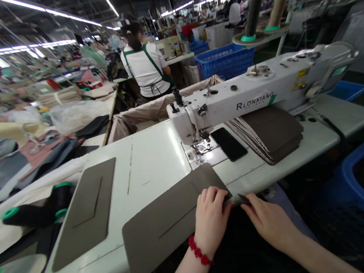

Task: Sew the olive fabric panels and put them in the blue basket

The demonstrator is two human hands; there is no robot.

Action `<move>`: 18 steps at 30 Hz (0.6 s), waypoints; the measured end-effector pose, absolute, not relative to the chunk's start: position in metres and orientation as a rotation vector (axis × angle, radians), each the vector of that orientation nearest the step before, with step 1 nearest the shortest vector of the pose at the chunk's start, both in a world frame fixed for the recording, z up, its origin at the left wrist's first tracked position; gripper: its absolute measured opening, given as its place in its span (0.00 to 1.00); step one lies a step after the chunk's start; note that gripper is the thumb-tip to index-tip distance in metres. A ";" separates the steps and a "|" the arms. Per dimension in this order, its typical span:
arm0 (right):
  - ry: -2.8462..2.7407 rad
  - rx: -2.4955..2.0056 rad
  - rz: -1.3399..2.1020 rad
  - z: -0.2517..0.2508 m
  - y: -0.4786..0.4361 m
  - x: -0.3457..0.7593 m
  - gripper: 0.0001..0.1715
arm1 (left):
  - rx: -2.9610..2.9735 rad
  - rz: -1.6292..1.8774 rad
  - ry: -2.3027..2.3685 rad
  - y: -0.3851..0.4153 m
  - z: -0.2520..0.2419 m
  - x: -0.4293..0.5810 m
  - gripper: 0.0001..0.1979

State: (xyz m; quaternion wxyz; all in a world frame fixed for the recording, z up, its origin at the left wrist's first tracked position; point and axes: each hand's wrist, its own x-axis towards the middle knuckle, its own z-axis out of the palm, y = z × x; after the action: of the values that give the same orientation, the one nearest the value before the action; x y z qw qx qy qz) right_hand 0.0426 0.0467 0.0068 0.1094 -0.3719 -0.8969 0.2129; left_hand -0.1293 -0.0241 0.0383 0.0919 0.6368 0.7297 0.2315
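A flat taupe leather-like panel (170,221) with a slit-like seam lies on the white sewing table (140,178), and its near end runs under my hands. My left hand (210,218) presses and grips the panel's edge. My right hand (270,222) pinches a small dark flap (235,200) beside it, with my left fingertips close by. A red beaded bracelet (198,251) circles my left wrist. The sewing machine's needle area (198,145) stands farther off, beyond the panel.
A white Rlonxiang sewing machine (256,90) fills the table's back, with a black phone (228,143), a stacked pile of panels (270,135) and another panel (86,213) nearby. Thread cones (253,13), blue crates (224,62) and a co-worker (145,65) lie beyond.
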 end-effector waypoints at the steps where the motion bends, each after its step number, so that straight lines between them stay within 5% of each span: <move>1: -2.645 -1.090 0.632 0.008 0.048 0.043 0.09 | 1.882 0.703 2.163 -0.023 0.037 -0.129 0.02; 18: -2.800 -1.086 0.416 0.020 0.054 0.024 0.14 | 1.707 0.908 1.964 -0.033 0.050 -0.134 0.06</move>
State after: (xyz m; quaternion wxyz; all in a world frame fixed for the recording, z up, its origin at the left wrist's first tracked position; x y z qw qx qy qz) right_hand 0.0244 0.0538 0.0200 0.0548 -0.3576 -0.9221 0.1369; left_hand -0.1341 -0.0334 0.0498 0.1914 0.6080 0.6995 0.3232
